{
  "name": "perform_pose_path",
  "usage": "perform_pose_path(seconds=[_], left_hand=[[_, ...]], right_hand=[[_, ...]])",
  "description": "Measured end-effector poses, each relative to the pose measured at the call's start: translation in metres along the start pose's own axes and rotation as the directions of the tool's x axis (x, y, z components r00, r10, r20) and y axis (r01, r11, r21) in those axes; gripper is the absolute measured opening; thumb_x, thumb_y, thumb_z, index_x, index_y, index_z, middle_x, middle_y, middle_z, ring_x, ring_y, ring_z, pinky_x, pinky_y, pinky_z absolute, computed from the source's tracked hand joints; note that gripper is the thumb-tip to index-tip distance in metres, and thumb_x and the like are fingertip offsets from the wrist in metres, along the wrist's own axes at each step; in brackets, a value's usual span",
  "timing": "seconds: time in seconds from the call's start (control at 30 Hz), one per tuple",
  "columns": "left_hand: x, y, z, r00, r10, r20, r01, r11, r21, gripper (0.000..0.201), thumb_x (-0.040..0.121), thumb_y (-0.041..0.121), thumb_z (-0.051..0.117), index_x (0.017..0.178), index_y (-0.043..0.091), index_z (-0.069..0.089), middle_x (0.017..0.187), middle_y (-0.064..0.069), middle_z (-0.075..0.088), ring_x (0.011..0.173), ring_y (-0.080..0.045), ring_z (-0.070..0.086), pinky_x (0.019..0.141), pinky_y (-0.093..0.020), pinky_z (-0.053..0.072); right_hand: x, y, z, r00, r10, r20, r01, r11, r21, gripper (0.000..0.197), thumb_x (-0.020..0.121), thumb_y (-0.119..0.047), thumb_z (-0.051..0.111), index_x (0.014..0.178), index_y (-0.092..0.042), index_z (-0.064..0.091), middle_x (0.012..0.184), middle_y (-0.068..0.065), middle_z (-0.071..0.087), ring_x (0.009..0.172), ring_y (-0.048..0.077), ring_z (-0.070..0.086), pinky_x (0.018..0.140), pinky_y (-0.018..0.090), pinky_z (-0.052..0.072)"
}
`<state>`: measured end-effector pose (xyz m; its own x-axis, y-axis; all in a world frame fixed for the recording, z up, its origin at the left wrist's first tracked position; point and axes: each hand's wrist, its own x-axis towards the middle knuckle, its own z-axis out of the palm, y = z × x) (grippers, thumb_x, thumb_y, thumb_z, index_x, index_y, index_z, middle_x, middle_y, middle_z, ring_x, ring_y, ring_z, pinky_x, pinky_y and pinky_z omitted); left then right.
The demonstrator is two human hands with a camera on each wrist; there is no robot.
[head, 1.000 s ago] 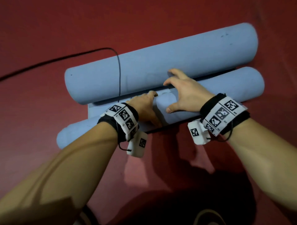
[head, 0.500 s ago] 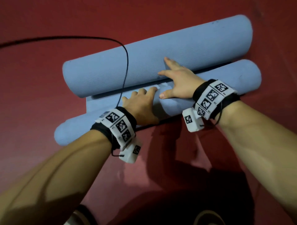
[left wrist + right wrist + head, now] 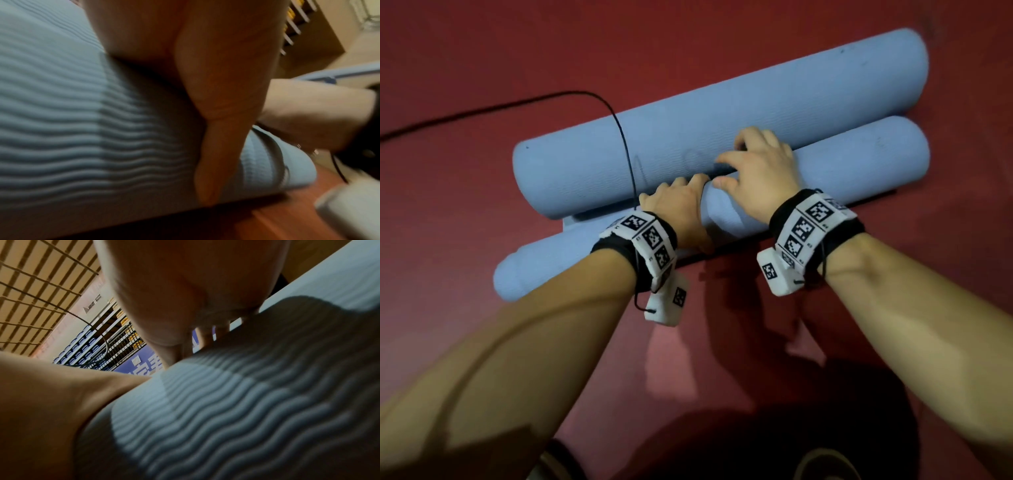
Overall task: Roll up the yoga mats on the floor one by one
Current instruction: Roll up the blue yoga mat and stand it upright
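Now the near roll (image 3: 859, 154) was clamped under both hands (image 3: 722, 192), fingers curled over; if pressed unevenly, it could be skewed against the far roll (image 3: 722, 113).

**Arm and Hand Configuration**

Both bare forearms enter from the lower corners of the head view and converge toward frame centre. The left hand (image 3: 678, 209) sits just left of centre, palm down, fingers curved forward and over, thumb extended along its lower edge. The right hand (image 3: 760, 174) sits just right of and above it, palm down, fingers spread and bent at the knuckles, thumb pointing left toward the left hand. The two hands are nearly touching. Each wrist carries a black band with white marker tiles and a white module hanging below.
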<state>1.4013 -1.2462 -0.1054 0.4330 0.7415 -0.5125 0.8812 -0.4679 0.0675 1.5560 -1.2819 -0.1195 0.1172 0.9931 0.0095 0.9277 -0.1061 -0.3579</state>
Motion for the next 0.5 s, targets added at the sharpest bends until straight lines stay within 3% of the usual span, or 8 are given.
perform_pose_path(seconds=[0.13,0.3,0.43,0.5], left_hand=[[-0.012,0.000,0.013,0.998,0.037,-0.046,-0.036,0.999,0.019,0.117,0.049,0.056,0.091,0.145,0.032,0.029,0.135,-0.001,0.050,0.126,-0.032,0.048,0.097,-0.058,0.042],[-0.031,-0.004,0.026,0.993,0.104,0.053,-0.103,0.994,-0.022,0.114,0.050,0.060,0.089,0.143,0.035,0.028,0.134,0.003,0.051,0.125,-0.029,0.050,0.098,-0.057,0.044],[-0.031,-0.002,0.026,0.990,0.114,0.077,-0.111,0.993,-0.041,0.112,0.051,0.057,0.090,0.144,0.032,0.033,0.134,0.000,0.053,0.125,-0.031,0.052,0.098,-0.054,0.045],[-0.027,-0.003,0.021,0.988,0.119,0.094,-0.112,0.990,-0.081,0.116,0.048,0.055,0.090,0.145,0.031,0.032,0.134,-0.002,0.054,0.124,-0.031,0.053,0.098,-0.052,0.047]], right_hand=[[-0.020,-0.004,0.002,0.999,-0.016,0.046,0.017,1.000,-0.022,0.032,0.097,-0.048,0.051,0.116,-0.031,0.071,0.116,-0.001,0.057,0.116,0.024,0.048,0.097,0.040,0.030],[-0.052,-0.008,0.007,0.989,0.001,0.150,0.013,0.996,-0.093,0.041,0.099,-0.052,0.040,0.115,-0.027,0.068,0.118,-0.002,0.061,0.118,0.022,0.052,0.102,0.043,0.029],[-0.062,-0.009,0.009,0.974,-0.003,0.227,0.038,0.988,-0.150,0.077,0.080,-0.074,0.013,0.120,-0.032,0.064,0.120,-0.003,0.063,0.119,0.021,0.052,0.108,0.046,0.025],[-0.057,-0.008,0.007,0.972,-0.028,0.232,0.061,0.989,-0.133,0.088,0.069,-0.080,0.010,0.124,-0.034,0.062,0.125,-0.002,0.060,0.123,0.021,0.050,0.111,0.047,0.022]])
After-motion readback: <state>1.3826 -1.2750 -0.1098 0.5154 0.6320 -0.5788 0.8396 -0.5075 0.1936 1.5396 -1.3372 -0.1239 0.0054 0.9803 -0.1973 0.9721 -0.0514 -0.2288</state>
